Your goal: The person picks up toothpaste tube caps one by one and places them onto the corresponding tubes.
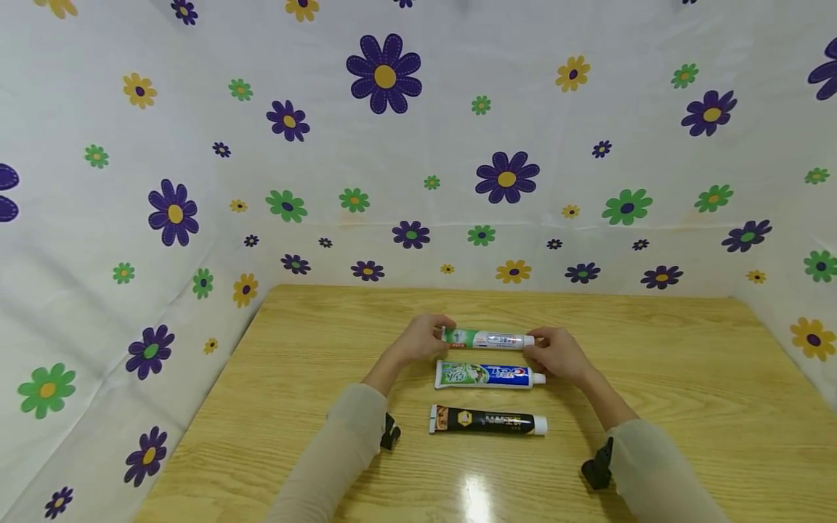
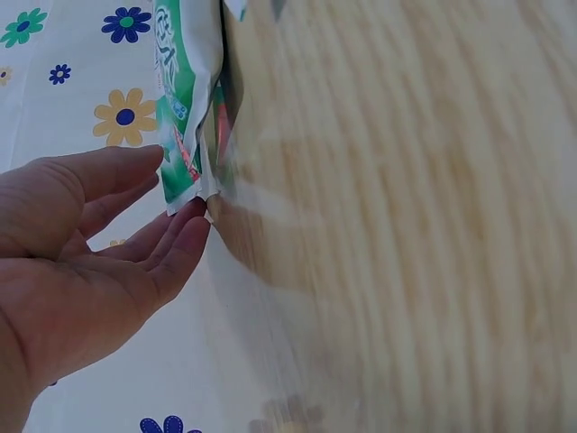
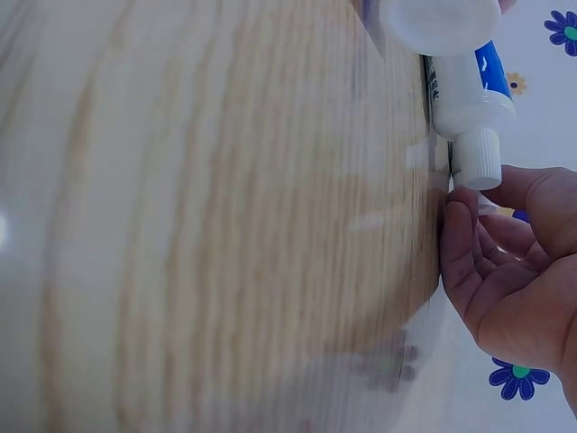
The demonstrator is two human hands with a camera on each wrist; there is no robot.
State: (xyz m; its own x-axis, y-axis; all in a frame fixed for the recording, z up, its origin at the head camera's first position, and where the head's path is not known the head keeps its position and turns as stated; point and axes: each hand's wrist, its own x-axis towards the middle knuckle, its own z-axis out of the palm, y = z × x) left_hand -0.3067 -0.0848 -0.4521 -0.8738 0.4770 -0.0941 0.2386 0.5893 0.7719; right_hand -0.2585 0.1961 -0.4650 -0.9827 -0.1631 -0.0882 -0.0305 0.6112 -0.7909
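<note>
Three toothpaste tubes lie in a row, one behind another, caps to the right. At the farthest, a green-and-white toothpaste tube (image 1: pixel 490 339), both hands are at work. My left hand (image 1: pixel 425 338) pinches its flat crimped end between thumb and fingers. The right hand (image 1: pixel 559 352) holds its white cap end, thumb and fingertips curled about it; in the right wrist view the cap is mostly hidden. Just nearer is a blue-and-green toothpaste tube (image 1: pixel 487 375), its white cap (image 3: pixel 476 161) close by the right fingers. Nearest lies a black toothpaste tube (image 1: pixel 487 420) with a white cap.
The tubes lie on a glossy wood-grain table (image 1: pixel 294 436). A white cloth with flower prints (image 1: pixel 451 109) rises behind the table and at both sides. Dark wrist devices (image 1: pixel 597 468) sit at both sleeve cuffs.
</note>
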